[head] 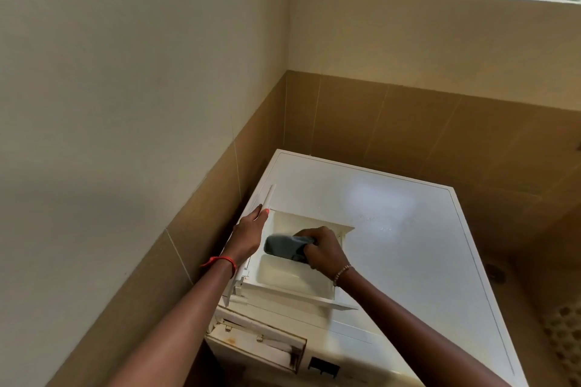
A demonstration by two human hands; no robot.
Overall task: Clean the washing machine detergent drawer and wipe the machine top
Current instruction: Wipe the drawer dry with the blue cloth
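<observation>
One drawer out of its slot, lying on the washer top, two hands at work on it.

The white plastic detergent drawer, a boxy tray with smooth rounded compartments, lies on the front left corner of the flat white machine top, its front panel toward the left edge. The left hand grips that panel, fingers wrapped over its edge and thumb on the inner face. The right hand is bunched tight on one soft grey cloth, pressed into the drawer's middle, the cloth poking out leftward past the fingertips. Below the corner, the empty drawer slot gapes, stained brown.
</observation>
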